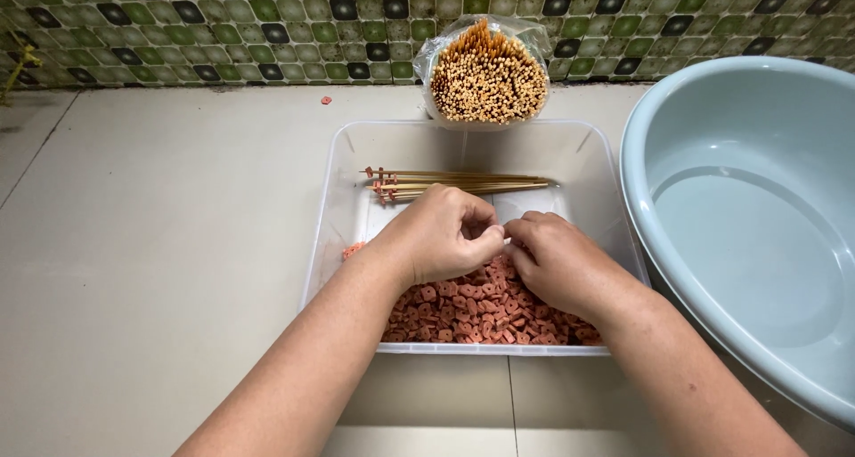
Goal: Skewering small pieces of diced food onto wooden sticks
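Observation:
My left hand [441, 234] and my right hand [557, 261] meet fingertip to fingertip over a clear plastic tub [343, 167]. Their fingers pinch something small between them; what it is stays hidden. Under the hands lies a heap of small reddish-pink sausage pieces [472, 310] filling the near part of the tub. Several bamboo skewers [463, 183], each with pink pieces threaded at its left end, lie across the far part of the tub.
A plastic bag of bare bamboo skewers [485, 74] stands on end behind the tub against a green and black tiled wall. A large pale blue basin [757, 216] sits to the right. Beige floor tiles spread to the left.

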